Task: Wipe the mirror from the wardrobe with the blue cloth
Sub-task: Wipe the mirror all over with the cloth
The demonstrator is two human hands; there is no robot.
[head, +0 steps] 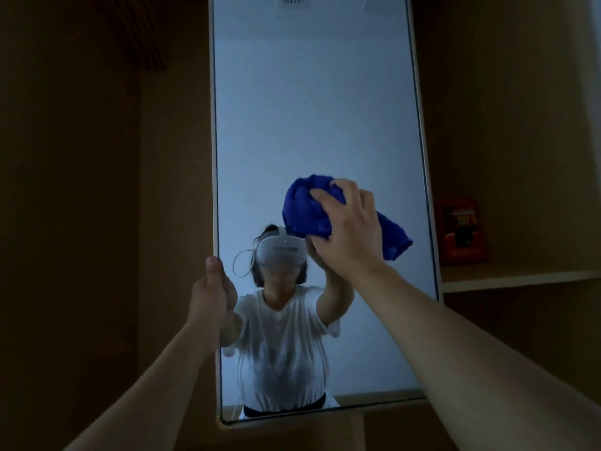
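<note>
A tall mirror point(312, 109) with a pale frame stands upright in front of me, filling the middle of the head view. My right hand point(349, 229) grips a bunched blue cloth point(302, 206) and presses it against the glass a little right of centre, about halfway up. My left hand point(213, 292) holds the mirror's left edge, thumb on the front of the frame, fingers hidden behind it. The glass reflects a person in a white T-shirt wearing a headset.
Dim wooden wardrobe panels surround the mirror. To the right, a shelf point(520, 276) carries a red box point(461, 231) close to the mirror's right edge. A slatted panel point(136, 30) hangs at upper left.
</note>
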